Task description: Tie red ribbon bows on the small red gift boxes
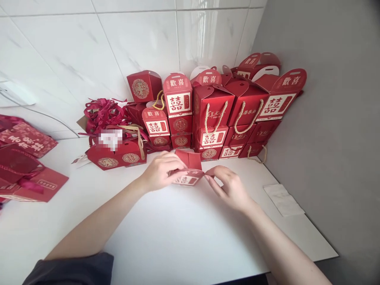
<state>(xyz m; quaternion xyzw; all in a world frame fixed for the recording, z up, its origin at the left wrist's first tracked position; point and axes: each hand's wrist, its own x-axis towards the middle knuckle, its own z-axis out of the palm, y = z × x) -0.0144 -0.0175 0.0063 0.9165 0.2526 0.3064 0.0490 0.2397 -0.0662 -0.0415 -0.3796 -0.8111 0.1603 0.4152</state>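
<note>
- Work position: red gift box (190, 181), partly formed, on the white table (178, 237), near side of the stacked boxes (180, 126).
- Left hand (162, 171): grasping the box's left side.
- Right hand (230, 185): pinching its right edge, thumb and fingertips together.
- Current operation, judged: panel shaping; thin card calls for steady left support, light right fingertip pressure.

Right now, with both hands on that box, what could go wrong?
Crease: the left hand and right hand both grip the thin card of the held box; uneven pulling might bend it.
Knock: the stacked boxes stand right behind it, so a bump could shift them.
Topple: the top-left box sits at an angle on others and looks likeliest to slide off.
</note>
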